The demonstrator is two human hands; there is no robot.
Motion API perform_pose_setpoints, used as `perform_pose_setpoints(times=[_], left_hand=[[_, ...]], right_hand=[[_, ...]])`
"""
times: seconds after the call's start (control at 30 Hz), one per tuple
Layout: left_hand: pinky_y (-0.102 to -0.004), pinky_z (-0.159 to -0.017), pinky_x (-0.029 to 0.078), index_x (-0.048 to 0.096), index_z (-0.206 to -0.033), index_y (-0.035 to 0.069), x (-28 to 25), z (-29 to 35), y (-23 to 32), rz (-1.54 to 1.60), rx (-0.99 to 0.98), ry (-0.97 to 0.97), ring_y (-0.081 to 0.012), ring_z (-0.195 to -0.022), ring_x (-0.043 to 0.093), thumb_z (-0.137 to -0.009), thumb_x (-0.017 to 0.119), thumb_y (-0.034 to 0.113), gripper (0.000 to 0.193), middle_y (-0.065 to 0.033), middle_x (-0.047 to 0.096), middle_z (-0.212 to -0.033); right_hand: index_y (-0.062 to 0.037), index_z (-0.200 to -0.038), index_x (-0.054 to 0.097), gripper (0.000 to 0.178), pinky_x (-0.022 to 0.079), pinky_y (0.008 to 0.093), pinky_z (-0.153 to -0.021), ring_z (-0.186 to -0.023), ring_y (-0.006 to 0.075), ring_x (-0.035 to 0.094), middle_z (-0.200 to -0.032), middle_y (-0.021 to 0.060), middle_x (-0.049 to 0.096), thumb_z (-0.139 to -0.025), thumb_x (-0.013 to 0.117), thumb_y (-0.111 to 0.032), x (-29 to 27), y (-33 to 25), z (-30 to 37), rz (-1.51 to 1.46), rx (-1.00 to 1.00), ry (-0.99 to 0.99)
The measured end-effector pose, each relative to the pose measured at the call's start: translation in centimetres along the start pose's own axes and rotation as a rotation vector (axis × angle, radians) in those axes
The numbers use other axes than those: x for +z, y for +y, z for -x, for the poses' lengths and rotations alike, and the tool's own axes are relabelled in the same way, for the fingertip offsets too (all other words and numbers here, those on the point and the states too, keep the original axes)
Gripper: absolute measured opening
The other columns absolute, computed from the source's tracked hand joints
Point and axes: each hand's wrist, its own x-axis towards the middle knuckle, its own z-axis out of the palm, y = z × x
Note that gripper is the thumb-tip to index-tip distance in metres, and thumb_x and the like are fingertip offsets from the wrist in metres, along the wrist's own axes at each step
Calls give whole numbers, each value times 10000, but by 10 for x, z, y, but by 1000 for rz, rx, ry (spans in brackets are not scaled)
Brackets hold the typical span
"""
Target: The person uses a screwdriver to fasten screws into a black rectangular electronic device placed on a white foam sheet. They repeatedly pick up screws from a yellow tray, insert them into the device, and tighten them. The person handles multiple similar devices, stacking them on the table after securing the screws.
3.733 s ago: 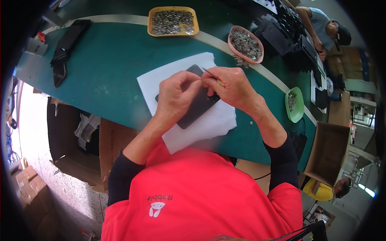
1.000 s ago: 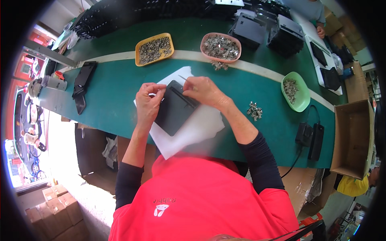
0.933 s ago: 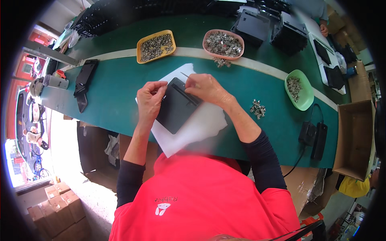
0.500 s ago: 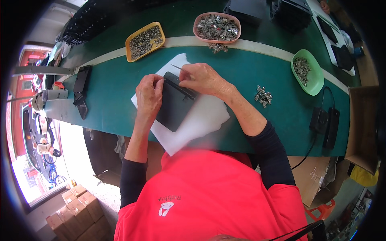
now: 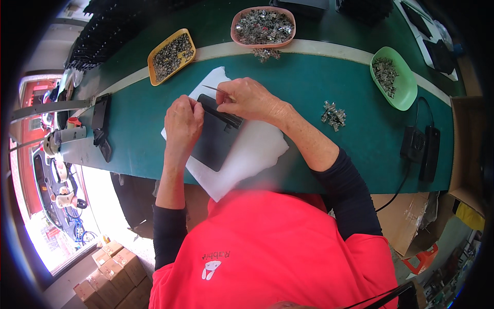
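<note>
A dark grey flat panel [image 5: 215, 147] with a raised black strip [image 5: 222, 110] along its far part lies on a white foam sheet [image 5: 262, 149]. At the panel's far left, my left hand [image 5: 183, 123] is closed, its thumb and forefinger pinched together; whatever lies between them is too small to make out. My right hand [image 5: 249, 100] is closed over the far end of the strip. From its fingers a thin pointed metal tool [image 5: 210, 88], perhaps tweezers, sticks out to the left. The right fingertips are close to the strip; contact is hard to judge.
Small metal parts fill a yellow tray [image 5: 151, 66], a pink tray [image 5: 234, 37] and a green tray [image 5: 409, 92]. A loose pile of metal clips [image 5: 333, 115] lies right of my right arm. Black adapters [image 5: 429, 154] sit at the right; black brackets [image 5: 101, 123] at the left.
The whole view has shifted a little, with the table things moving slightly left in the picture. Both hands stay at the panel, and the thin tool stays in my right hand.
</note>
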Motion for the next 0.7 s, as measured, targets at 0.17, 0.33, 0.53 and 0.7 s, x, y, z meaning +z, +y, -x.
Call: perform_pose_setpoints(times=[0.17,0.33,0.53,0.7], left_hand=[[-449,-714,500,629,-808,-12,1,0,18,-141,4,55,-378,-787,648,-849,614,147,166,-193,659,-809],[-460,-695,492,640,-799,12,17,12,20,-161,13,238,-366,-765,635,-835,645,118,112,-168,632,-806],[-426,-698,491,671,-847,19,29,24,20,-103,79,401,-330,-772,619,-828,666,69,53,-128,609,-816],[-408,-845,466,661,-1142,0,43,45,16,-95,103,378,-323,-999,557,-872,662,127,298,-164,569,-1064]], right_hand=[[-40,-854,649,159,515,375,-671,-728,272,658,-751,110,665,-777,707,-166,-1,1,0,41,-5,8],[-43,-861,653,165,513,385,-681,-735,293,652,-756,119,660,-772,710,-169,-1,-1,1,15,-22,17],[-49,-862,659,178,512,388,-690,-738,298,649,-759,121,661,-771,716,-191,-3,-5,1,22,2,5],[-45,-880,666,205,513,379,-695,-726,286,650,-763,126,665,-768,719,-209,-4,-11,2,33,42,10]])
